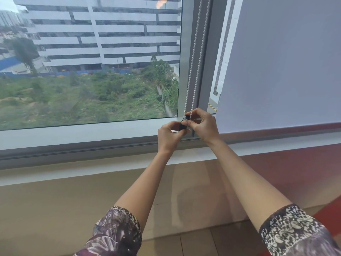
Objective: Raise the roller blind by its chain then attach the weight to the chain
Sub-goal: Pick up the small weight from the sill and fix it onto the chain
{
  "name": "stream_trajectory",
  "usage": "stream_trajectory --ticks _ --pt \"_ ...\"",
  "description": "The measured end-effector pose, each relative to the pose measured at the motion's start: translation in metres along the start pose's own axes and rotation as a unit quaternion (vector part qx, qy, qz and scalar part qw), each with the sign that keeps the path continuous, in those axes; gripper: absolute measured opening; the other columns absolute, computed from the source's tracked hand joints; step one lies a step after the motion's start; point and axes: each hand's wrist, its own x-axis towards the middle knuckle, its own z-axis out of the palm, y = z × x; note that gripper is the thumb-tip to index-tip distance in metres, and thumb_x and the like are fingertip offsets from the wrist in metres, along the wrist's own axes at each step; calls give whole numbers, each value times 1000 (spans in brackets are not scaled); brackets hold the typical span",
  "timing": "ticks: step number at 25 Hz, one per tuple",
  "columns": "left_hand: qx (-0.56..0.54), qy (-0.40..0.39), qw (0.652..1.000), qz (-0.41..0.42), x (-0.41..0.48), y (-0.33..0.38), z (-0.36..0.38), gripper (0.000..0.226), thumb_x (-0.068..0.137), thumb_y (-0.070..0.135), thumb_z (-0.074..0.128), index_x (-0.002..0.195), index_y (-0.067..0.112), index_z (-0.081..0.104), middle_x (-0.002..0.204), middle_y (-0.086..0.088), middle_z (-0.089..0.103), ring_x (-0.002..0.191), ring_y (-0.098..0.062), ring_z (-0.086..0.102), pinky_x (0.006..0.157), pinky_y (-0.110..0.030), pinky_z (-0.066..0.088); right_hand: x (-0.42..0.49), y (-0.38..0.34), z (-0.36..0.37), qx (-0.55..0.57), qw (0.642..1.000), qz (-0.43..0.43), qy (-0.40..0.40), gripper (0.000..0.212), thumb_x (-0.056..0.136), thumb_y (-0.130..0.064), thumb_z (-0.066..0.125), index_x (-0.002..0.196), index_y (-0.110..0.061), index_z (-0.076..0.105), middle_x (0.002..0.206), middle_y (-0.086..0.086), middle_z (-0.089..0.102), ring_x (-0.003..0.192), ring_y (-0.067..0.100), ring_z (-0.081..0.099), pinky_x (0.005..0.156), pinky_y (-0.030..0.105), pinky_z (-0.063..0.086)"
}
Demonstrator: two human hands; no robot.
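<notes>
- Head view: the glass of the left window is uncovered up to the top of the picture, so I judge the raising is done; its blind is out of view. The right roller blind (pixel 276 61) hangs down to the sill.
- What is left is the weight (pixel 183 127), a small black piece at the bottom of the chain (pixel 195 58) loop. The left hand (pixel 168 133) is closed on it from below; the right hand (pixel 202 124) pinches the loop at its top. If it is already locked, I cannot tell.
- The work is close to the window frame (pixel 198 100) and just above the sill (pixel 73 133). Free room is toward the person, not to the far side.
</notes>
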Motion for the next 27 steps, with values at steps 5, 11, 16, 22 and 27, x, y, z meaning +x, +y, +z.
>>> stream_trajectory --ticks 5,11,16,22,27 --pt "5 0 1000 -8 -1 3 1 20 69 18 83 85 11 75 78 -1 76 77 -12 72 76 -34 58 -2 -4 -1 -7 1000 3 -5 23 73 -18 83 91 -11 71 79 -6 69 70 -1 63 70 6 49" --pt "3 4 1000 -20 1 3 -2 20 68 21 84 83 11 75 76 -1 76 74 -11 71 76 -32 58 0 -8 -4 -30 999 -8 -31 21 76 -13 80 94 -10 72 80 -7 67 68 -17 58 65 -2 42" --pt "-2 17 999 -40 -1 2 -1 27 66 27 84 81 11 69 77 -2 75 76 -18 72 77 -41 58 0 -9 2 -47 999 -8 -11 23 74 -16 82 93 -8 71 78 -5 66 67 -10 58 65 0 43" --pt "54 11 998 -36 4 1 -6 38 62 34 85 82 13 61 76 2 72 73 -18 68 72 -38 56 0 -11 7 -39 999 11 19 24 72 -20 84 90 -10 72 75 -7 66 66 4 60 70 15 52" --pt "90 35 994 -46 -4 -6 -5 45 61 38 86 84 12 57 76 5 68 70 -19 64 66 -33 48 -2 -13 13 -18 999 30 28 23 71 -18 84 88 -9 70 81 1 71 76 14 65 77 26 54"
